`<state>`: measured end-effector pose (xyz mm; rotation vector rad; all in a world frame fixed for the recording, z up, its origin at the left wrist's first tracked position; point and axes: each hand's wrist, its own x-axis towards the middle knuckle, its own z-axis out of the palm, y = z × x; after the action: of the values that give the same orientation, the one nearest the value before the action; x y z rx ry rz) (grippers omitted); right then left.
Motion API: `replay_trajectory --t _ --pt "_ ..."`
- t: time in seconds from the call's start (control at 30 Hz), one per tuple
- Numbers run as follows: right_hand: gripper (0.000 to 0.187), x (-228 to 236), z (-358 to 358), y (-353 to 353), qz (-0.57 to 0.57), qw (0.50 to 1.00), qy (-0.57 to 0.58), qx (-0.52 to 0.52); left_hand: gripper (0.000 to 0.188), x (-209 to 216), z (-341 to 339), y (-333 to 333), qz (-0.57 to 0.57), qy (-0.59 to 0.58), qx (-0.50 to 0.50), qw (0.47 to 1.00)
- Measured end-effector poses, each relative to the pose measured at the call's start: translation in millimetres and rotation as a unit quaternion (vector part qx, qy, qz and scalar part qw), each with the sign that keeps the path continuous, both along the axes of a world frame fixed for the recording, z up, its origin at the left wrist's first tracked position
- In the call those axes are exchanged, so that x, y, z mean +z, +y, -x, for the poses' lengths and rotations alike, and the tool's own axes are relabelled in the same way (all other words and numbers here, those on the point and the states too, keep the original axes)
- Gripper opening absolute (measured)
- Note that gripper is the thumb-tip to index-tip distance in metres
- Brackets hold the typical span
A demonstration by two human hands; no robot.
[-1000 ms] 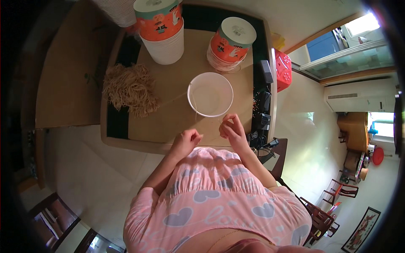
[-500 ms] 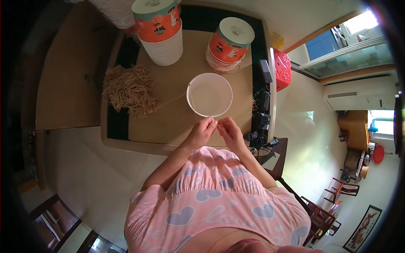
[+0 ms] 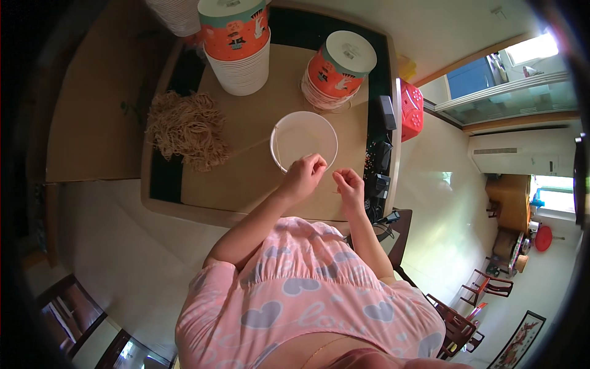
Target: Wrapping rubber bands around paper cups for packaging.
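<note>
Ample bare board (image 3: 246, 163) leftward of bucket rim (image 3: 303, 112) and left hand (image 3: 301, 177)

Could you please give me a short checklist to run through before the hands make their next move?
1. White bucket has its open mouth up: ok.
2. String shows along the bucket's left inside: ok.
3. Left hand is off the bucket: cannot tell; it overlaps the near rim in this view.
4. Right hand is apart from the left hand: ok, there is a gap between them.
5. String is pinched in the fingers: cannot tell, too fine to make out.
6. Loose string bundle is clear of the bucket: ok, it lies well to the left.
</note>
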<state>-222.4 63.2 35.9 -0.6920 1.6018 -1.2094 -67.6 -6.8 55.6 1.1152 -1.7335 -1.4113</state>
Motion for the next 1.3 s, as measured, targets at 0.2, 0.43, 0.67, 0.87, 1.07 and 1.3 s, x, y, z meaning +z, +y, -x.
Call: replay_trajectory --t 0.2,0.43,0.67,0.87,1.07,1.3 --pt "0.007 -24 14 -12 -0.017 1.000 0.019 0.013 0.010 -33 12 -16 0.117 -0.104 -0.001 0.988" --pt "0.008 -30 15 -22 -0.015 0.997 0.053 0.055 0.014 -31 18 -19 0.147 -0.144 -0.030 0.978" --pt "0.007 -33 17 -25 -0.012 0.997 0.045 0.069 0.011 -31 18 -21 0.181 -0.161 -0.041 0.969" --pt "0.010 -31 19 -20 -0.018 0.994 0.052 0.099 0.005 -28 20 -19 0.242 -0.216 -0.082 0.942" --pt "0.015 10 3 -4 0.008 0.993 -0.042 0.106 0.005 -37 16 -21 0.109 -0.137 -0.017 0.984" --pt "0.012 78 -8 -47 0.059 0.903 0.307 0.294 0.006 -48 13 -37 -0.393 0.049 -0.059 0.916"
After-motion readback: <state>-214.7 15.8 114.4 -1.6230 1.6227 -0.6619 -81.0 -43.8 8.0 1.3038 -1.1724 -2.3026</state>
